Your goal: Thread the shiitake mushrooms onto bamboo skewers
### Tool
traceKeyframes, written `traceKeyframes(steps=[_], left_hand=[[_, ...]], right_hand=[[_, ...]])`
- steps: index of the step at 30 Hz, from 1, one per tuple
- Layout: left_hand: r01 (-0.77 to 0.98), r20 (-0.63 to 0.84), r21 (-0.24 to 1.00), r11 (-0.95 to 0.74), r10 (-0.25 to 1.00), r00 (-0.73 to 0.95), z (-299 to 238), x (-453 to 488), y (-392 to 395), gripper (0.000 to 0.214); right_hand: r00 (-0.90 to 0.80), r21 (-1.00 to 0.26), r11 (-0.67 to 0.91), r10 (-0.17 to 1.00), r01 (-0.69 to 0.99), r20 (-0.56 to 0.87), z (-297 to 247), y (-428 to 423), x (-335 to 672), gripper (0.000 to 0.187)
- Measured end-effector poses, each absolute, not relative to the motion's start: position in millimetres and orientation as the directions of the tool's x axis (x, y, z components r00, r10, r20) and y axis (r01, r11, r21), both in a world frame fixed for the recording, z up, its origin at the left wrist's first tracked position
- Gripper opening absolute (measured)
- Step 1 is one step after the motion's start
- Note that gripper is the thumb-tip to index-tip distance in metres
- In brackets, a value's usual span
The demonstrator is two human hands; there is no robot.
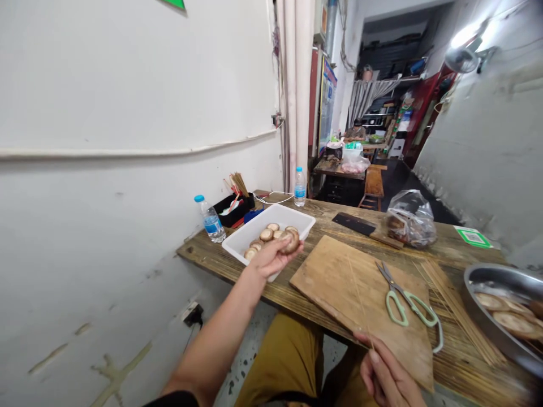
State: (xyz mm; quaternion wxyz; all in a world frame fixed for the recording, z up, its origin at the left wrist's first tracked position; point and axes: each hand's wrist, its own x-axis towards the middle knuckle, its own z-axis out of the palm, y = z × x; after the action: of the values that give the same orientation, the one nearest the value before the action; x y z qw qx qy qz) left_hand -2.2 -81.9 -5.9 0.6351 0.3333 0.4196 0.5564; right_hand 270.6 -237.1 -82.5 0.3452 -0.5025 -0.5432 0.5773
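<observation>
Grips a brown mushroom (291, 242) between thumb and fingers of the left hand (272, 260), over the right side of a white tray (292, 216). Pinches a thin skewer (358, 294) between thumb and fingers of the right hand (387, 367), at the near edge of the cutting board (331, 271), pointed toward the far side. Note further mushrooms (266, 234) lying in the tray. Note green-handled scissors (393, 284) on the right part of the board, blades slightly parted. Observe, right of the board, a skewer bundle (462, 311) on the wooden tabletop (456, 362) and, farther right, a metal basin (477, 322) containing mushroom pieces (513, 323).
</observation>
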Motion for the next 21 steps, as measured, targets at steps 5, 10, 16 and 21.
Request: traceKeyframes(steps=[5,10,16,21], left_hand=[[-0.783,-0.309,0.434,0.445,0.89,0.334,-20.9,49.1,-127.6,0.012],[-0.8,-0.411,0.37,0.471,0.856,0.314,-25.6,67.8,-134.5,0.006],[-0.847,-0.479,0.272,0.457,0.828,0.292,-24.0,66.5,-134.9,0.007],[-0.788,-0.402,0.408,0.461,0.866,0.299,-29.5,68.8,-138.9,0.013]], right_hand=[[-0.281,-0.948,0.113,0.959,0.299,0.026,-79.0,-249.6,263.6,0.039],[-0.207,-0.869,0.297,0.951,0.396,0.231,-77.2,-252.5,265.0,0.027],[-0.149,-0.932,0.128,0.986,0.339,0.081,-82.6,-266.7,264.0,0.043],[-0.131,-0.934,0.159,0.984,0.32,0.123,-76.4,-262.9,268.7,0.032]])
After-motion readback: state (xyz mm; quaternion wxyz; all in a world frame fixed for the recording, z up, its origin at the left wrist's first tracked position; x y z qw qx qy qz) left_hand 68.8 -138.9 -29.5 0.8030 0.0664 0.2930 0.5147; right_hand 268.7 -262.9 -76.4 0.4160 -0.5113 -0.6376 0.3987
